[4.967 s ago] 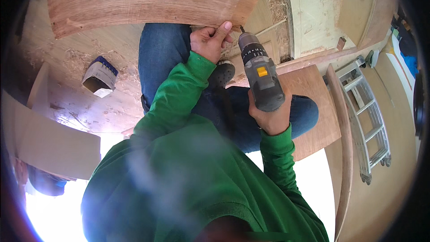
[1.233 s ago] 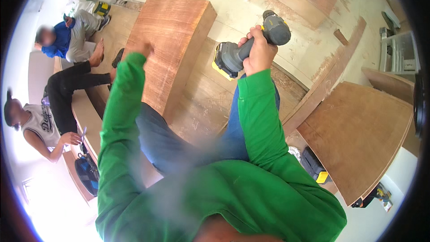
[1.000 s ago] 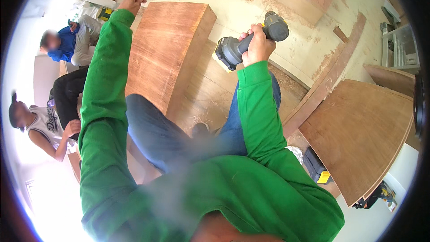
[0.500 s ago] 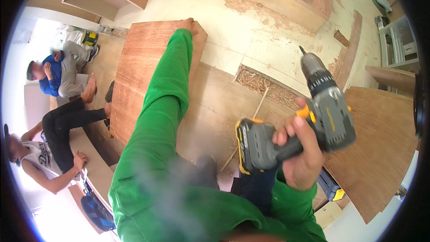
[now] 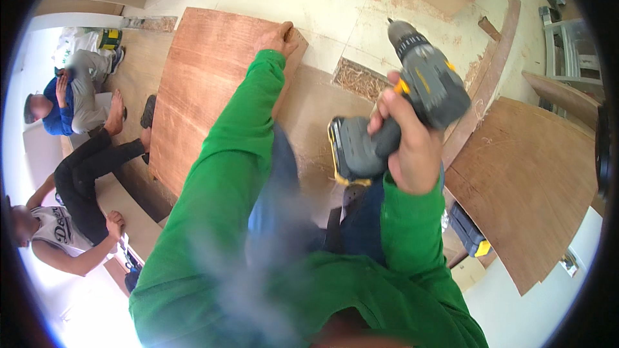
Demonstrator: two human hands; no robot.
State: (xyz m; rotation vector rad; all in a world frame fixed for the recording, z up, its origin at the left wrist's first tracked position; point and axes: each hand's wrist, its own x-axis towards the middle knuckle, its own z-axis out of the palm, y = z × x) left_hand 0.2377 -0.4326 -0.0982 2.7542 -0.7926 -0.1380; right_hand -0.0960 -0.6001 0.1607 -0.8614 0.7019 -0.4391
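Drill [image 5: 433,84] in right hand [image 5: 414,153] has moved nearer left hand [image 5: 277,40] on box [image 5: 206,84].

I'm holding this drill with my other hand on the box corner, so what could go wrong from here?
The left hand rests at the box corner, so a slipping bit might catch it if drilling starts nearby. The right hand grips the drill with fingers by the orange trigger; an accidental squeeze could spin it.
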